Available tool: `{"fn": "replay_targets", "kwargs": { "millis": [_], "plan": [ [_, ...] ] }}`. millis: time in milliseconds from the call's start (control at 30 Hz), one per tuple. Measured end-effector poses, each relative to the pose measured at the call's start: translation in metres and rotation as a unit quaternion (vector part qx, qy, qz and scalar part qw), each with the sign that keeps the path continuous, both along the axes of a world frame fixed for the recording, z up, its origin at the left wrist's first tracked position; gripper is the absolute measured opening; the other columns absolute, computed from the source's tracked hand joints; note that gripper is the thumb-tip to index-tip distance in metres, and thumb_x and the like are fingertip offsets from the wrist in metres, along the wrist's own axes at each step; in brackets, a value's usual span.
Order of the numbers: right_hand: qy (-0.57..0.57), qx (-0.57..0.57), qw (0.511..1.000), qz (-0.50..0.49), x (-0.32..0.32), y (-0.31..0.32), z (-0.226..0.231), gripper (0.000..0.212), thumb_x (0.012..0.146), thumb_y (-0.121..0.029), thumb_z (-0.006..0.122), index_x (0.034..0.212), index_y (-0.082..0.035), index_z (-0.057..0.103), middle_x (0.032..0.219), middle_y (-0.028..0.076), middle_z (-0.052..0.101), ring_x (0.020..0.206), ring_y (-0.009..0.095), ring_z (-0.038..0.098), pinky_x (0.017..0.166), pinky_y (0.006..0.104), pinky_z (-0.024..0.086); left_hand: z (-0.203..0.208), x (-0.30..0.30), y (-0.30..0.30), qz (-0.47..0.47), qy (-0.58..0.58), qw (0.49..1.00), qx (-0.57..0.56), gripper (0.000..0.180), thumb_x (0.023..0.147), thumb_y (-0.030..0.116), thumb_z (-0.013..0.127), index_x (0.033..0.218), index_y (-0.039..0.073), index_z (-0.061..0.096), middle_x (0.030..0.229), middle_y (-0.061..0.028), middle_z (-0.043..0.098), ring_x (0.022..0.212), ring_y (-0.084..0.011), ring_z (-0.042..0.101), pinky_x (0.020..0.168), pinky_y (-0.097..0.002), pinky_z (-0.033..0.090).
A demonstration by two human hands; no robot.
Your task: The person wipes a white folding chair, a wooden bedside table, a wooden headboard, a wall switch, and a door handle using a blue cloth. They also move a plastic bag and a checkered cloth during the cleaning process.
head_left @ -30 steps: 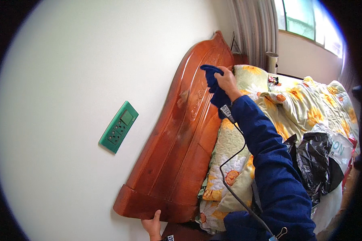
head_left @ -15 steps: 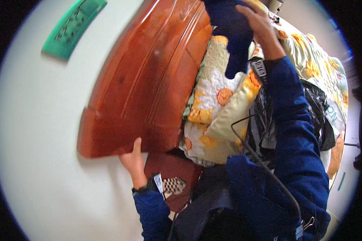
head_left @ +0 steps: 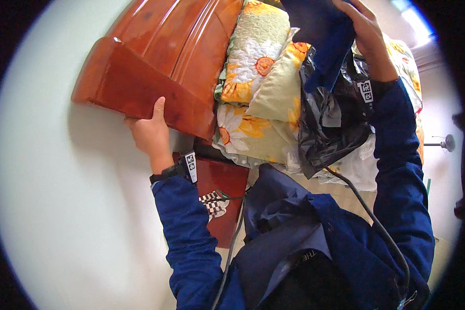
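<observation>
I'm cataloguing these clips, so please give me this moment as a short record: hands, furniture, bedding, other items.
Left hand: at the lower edge of the headboard, thumb over its front, other fingers mostly hidden
Right hand: holding a dark blue cloth
Headboard: glossy, reddish-brown, beside the wall
Bedding: flower-patterned, right of the headboard
Other items: black plastic bag; checkered item on a dark red surface
</observation>
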State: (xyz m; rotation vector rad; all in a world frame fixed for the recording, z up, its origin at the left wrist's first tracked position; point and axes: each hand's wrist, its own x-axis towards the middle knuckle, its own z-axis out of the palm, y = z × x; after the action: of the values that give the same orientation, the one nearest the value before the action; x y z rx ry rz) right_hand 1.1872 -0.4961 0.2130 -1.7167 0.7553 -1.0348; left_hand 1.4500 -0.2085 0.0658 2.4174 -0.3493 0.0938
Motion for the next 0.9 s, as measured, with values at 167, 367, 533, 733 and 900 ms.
{"fn": "replay_targets", "kwargs": {
  "millis": [167, 367, 533, 733, 900],
  "plan": [
    [-0.021, 0.006, 1.000, 0.015, -0.009, -0.002, 0.012, 0.039, 0.083, -0.015, 0.062, 0.118, 0.002, 0.057, 0.100, 0.009, 0.065, 0.086, 0.015, 0.062, 0.080, 0.0255, 0.049, -0.007, 0.003, 0.002, 0.013, -0.003, 1.000, 0.002, 0.086, 0.068, 0.061, 0.071, 0.115, -0.007, 0.045, 0.107, -0.0214, 0.058, 0.101, -0.0388, 0.057, 0.085, -0.0461, 0.047],
    [-0.015, -0.033, 0.999, 0.034, -0.020, -0.021, 0.033, 0.037, 0.084, -0.018, 0.064, 0.118, -0.002, 0.060, 0.108, 0.007, 0.064, 0.097, 0.015, 0.060, 0.089, 0.0247, 0.046, -0.009, 0.002, 0.000, 0.011, -0.050, 0.999, 0.013, 0.083, 0.066, 0.058, 0.073, 0.113, -0.006, 0.049, 0.108, -0.0207, 0.059, 0.101, -0.0394, 0.057, 0.085, -0.0457, 0.046],
    [-0.055, -0.053, 0.997, 0.020, 0.003, -0.076, 0.053, 0.035, 0.083, -0.022, 0.064, 0.114, -0.006, 0.063, 0.101, 0.005, 0.066, 0.088, 0.014, 0.061, 0.080, 0.0258, 0.049, -0.009, 0.003, 0.003, 0.010, -0.046, 0.995, -0.086, 0.077, 0.060, 0.047, 0.081, 0.114, -0.001, 0.056, 0.108, -0.0205, 0.062, 0.101, -0.0382, 0.058, 0.086, -0.0453, 0.046],
    [0.094, -0.075, 0.988, -0.102, 0.113, -0.233, 0.028, 0.031, 0.082, -0.018, 0.062, 0.109, -0.003, 0.064, 0.095, 0.007, 0.066, 0.083, 0.014, 0.061, 0.076, 0.0256, 0.049, -0.024, 0.010, 0.003, -0.050, -0.031, 0.991, -0.124, 0.066, 0.061, 0.031, 0.084, 0.112, -0.001, 0.059, 0.111, -0.0177, 0.063, 0.098, -0.0350, 0.060, 0.084, -0.0421, 0.047],
    [-0.025, -0.061, 0.986, -0.151, 0.228, -0.377, 0.018, 0.032, 0.078, -0.017, 0.065, 0.107, -0.003, 0.065, 0.092, 0.009, 0.066, 0.081, 0.017, 0.062, 0.072, 0.0296, 0.051, -0.017, 0.014, 0.001, -0.082, -0.052, 0.995, -0.012, 0.042, 0.080, 0.026, 0.067, 0.113, 0.000, 0.058, 0.097, -0.0142, 0.064, 0.091, -0.0281, 0.061, 0.082, -0.0401, 0.048]
  ]
}}
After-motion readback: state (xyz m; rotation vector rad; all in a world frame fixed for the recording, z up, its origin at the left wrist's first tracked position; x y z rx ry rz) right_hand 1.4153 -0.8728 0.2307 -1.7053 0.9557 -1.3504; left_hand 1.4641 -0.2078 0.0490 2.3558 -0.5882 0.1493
